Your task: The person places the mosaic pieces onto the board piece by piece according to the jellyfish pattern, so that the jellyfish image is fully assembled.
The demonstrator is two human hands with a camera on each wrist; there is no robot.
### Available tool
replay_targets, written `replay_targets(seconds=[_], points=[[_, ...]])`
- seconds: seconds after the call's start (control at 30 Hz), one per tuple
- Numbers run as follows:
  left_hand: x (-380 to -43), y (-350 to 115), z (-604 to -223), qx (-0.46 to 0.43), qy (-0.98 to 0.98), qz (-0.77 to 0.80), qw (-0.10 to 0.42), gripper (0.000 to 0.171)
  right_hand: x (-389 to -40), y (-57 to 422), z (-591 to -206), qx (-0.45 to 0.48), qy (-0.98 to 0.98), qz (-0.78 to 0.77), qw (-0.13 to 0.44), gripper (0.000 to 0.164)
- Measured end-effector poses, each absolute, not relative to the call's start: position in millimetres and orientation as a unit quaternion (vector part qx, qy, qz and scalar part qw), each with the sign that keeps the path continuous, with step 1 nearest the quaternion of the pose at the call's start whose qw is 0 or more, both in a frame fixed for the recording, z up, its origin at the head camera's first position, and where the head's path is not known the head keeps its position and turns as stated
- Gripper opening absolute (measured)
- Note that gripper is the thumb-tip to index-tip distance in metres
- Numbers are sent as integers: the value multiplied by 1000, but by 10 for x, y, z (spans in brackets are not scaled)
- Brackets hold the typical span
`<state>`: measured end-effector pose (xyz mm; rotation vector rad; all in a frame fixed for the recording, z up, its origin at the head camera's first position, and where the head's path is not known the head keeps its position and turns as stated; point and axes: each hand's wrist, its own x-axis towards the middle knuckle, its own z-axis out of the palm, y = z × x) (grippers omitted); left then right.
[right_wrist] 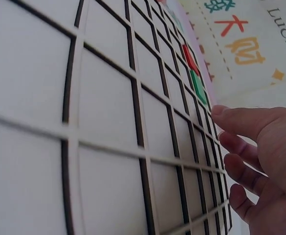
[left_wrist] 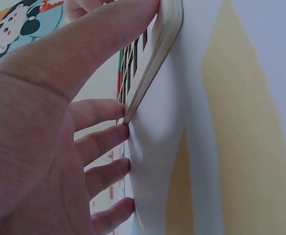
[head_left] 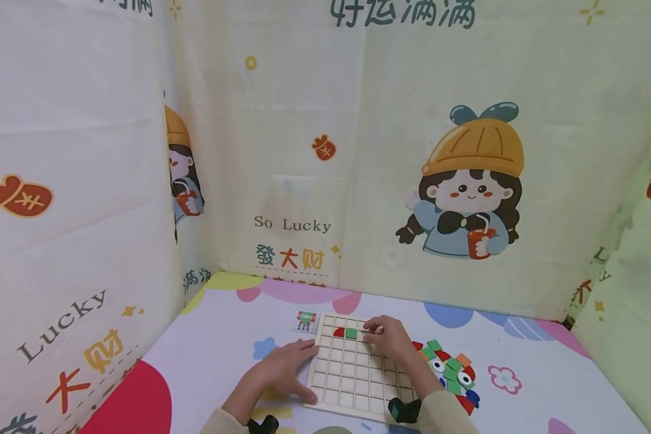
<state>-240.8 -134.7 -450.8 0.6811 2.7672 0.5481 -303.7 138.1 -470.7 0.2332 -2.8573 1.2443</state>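
Note:
A pale wooden grid board (head_left: 339, 383) lies on the table, with a red piece (head_left: 339, 332) and a green square (head_left: 351, 333) side by side in its upper cells. My left hand (head_left: 287, 367) rests against the board's left side, its thumb near the front corner. In the left wrist view, the fingers (left_wrist: 103, 139) are fairly straight and touch the edge. Over the upper right cells is my right hand (head_left: 392, 339), just right of the green square. Its thumb and loosely bent fingers (right_wrist: 243, 171) show no piece between them in the right wrist view.
A pile of coloured pieces (head_left: 456, 375), red, green, orange and blue, some with eye shapes, lies right of the board. Behind the board's left corner is a small pattern card (head_left: 305, 320). Printed cloth walls (head_left: 369, 181) stand behind and at both sides.

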Motion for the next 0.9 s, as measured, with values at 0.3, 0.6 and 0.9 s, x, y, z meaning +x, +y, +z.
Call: replay_targets(seconds=[0.3,0.6,0.9], points=[[-2423,-1338,-4518,233,946,191,119,97,-2904,1681,-4710,64,-908,414,31,14],[-2432,-1331,-4532,235,945,191,121,97,-2764,1995,-4685,45,-913,403,41,12],[-2407,-1351,-4523,241,945,190,115,97,-2722,2285,-4678,12,-927,374,38,19]])
